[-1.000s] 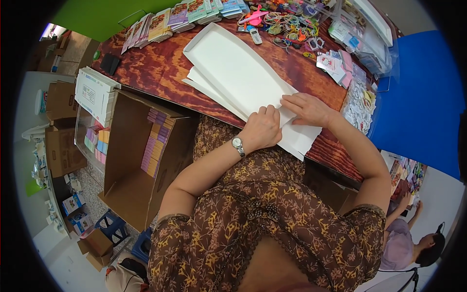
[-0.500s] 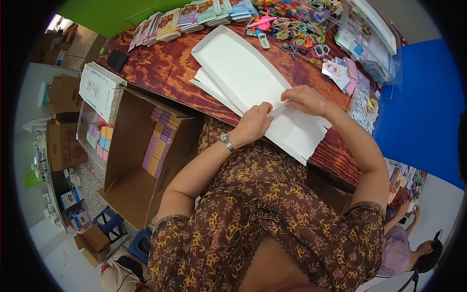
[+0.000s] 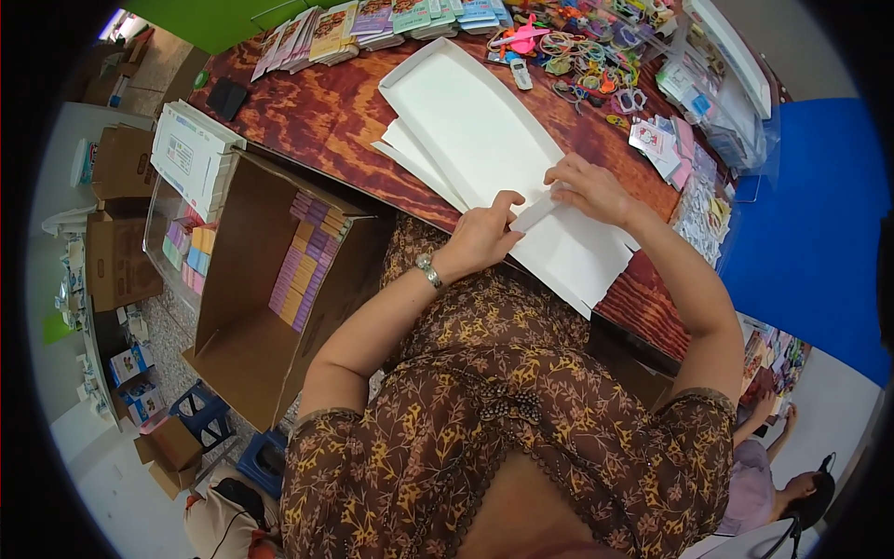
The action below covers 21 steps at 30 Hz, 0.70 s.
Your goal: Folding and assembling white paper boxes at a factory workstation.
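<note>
— Reddish-brown wood-grain table (image 3: 326,121) fills the upper middle; what's on it at the fingers?

— A flat white cardboard sheet (image 3: 568,247) lying at the near edge. Both hands pinch a narrow folded flap of it, raised off the sheet between them. The left hand (image 3: 480,238) has thumb and fingers closed on the flap's near end; the right hand (image 3: 591,191) has curled fingers closed on its far end.

— And just beyond?

— A long shallow white cardboard tray (image 3: 466,121) with upturned rims, resting on more white sheets and touching the one being folded. Nothing blocks the hands.

— How do the arms sit?

— Both bare forearms come up from a brown floral blouse; the left wrist carries a silver metal wristwatch (image 3: 429,271). The right elbow bends out wide.

— Farther out?

— Rows of colourful printed card packets (image 3: 372,23) along the far edge, a tangle of bright plastic trinkets (image 3: 577,56) beside them. Left of the table, an open brown cardboard box (image 3: 251,317) holds a stack of pastel packets (image 3: 303,270).
</note>
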{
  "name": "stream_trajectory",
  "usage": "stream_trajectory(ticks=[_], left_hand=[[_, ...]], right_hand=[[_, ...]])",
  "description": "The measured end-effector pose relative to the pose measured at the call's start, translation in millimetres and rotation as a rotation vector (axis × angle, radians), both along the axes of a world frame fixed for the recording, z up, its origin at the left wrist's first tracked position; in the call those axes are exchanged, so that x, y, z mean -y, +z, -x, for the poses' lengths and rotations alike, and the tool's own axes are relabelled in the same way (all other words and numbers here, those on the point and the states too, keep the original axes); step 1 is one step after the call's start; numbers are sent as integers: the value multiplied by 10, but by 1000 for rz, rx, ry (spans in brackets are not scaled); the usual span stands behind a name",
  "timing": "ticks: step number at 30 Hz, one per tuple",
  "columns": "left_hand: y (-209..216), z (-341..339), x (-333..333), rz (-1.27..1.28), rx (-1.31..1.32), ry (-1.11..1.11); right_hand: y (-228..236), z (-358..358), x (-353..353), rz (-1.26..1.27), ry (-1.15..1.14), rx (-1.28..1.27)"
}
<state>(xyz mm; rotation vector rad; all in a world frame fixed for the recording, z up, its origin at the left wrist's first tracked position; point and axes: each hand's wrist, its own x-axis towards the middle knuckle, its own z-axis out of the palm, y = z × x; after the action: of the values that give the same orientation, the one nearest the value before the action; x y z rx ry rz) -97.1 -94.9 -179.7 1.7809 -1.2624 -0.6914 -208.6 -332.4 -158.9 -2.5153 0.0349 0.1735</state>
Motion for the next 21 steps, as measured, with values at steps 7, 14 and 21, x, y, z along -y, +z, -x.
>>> stream_trajectory(ticks=[7,14,21], left_hand=[[-94,-393,85,-28,-603,-380],[-36,-487,286,-233,-503,-459],[-24,-423,334,-219,-313,-479]], right_hand=[[-44,79,7,-48,84,88],[-80,122,24,-41,107,115],[-72,168,23,-12,150,190]])
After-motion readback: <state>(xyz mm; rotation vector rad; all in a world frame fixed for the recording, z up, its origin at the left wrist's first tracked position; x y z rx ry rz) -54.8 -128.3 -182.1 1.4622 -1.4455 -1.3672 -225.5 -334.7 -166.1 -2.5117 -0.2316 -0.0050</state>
